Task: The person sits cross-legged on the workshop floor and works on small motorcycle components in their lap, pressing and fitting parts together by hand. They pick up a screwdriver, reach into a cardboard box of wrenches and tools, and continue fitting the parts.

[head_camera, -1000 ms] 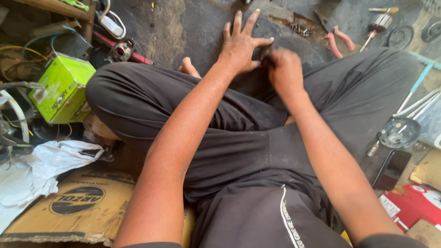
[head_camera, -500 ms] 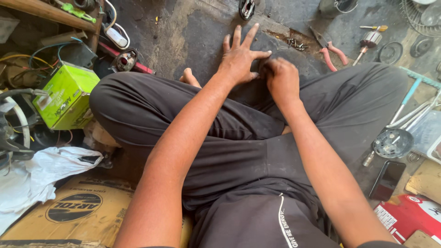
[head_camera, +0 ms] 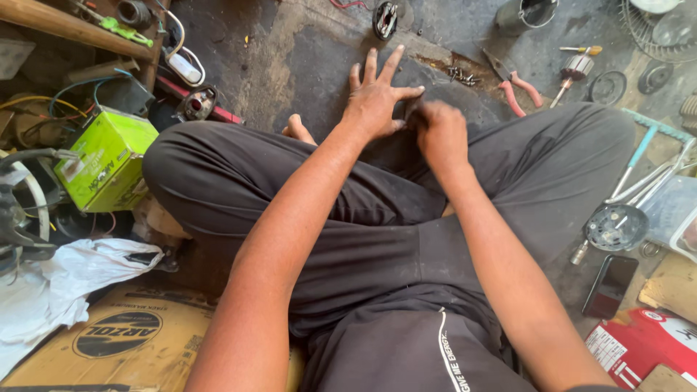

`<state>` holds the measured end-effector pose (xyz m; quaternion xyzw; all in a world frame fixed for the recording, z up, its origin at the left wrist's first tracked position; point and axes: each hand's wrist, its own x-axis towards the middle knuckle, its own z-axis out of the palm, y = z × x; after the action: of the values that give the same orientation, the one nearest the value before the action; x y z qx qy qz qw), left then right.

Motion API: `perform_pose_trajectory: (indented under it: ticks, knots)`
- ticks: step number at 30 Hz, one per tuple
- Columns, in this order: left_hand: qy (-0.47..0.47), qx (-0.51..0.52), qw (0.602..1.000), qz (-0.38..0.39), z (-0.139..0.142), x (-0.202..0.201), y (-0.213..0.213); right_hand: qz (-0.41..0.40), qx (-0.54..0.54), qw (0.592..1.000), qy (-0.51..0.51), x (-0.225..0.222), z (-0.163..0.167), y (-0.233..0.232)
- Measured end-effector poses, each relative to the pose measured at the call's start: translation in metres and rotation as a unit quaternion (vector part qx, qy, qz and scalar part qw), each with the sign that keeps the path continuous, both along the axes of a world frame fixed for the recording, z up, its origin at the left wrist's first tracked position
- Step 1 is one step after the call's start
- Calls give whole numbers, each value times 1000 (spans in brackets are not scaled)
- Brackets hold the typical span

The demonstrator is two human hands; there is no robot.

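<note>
I sit cross-legged on a dark, stained floor [head_camera: 305,58], in dark trousers. My left hand [head_camera: 374,98] lies flat on the floor in front of my legs, fingers spread wide and holding nothing. My right hand [head_camera: 439,131] sits right beside its thumb, touching it, with the fingers curled under and slightly blurred. Whatever is under or inside those fingers is hidden. A small heap of screws [head_camera: 461,72] and pink-handled pliers [head_camera: 515,91] lie just beyond the right hand.
A green box [head_camera: 109,160], tangled wires and a white cloth [head_camera: 65,279] crowd the left, with a cardboard box [head_camera: 123,334] below. On the right lie a motor rotor [head_camera: 576,67], a round metal part [head_camera: 616,226], a dark phone [head_camera: 610,284] and a red carton [head_camera: 646,341]. A metal cup [head_camera: 526,11] stands at the back.
The view has drifted so both hands sit a little lower in the picture. The hands stay together in the same spot; the right one shifts slightly against the left thumb.
</note>
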<state>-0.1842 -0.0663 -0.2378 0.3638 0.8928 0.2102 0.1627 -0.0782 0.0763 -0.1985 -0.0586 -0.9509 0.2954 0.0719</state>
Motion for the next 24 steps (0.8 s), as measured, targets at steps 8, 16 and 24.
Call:
perform_pose_trajectory:
  ticks: [8, 16, 24]
  knots:
    - [-14, -6, 1000, 2, 1, 0, 1, -5, -7, 1000, 1, -2, -9, 4]
    - [-17, -7, 1000, 0, -1, 0, 2, 17, 36, 999, 24, -5, -11, 4]
    - [-19, 3, 1000, 8, -3, -1, 1, 26, 58, 998, 5, 1, -5, -2]
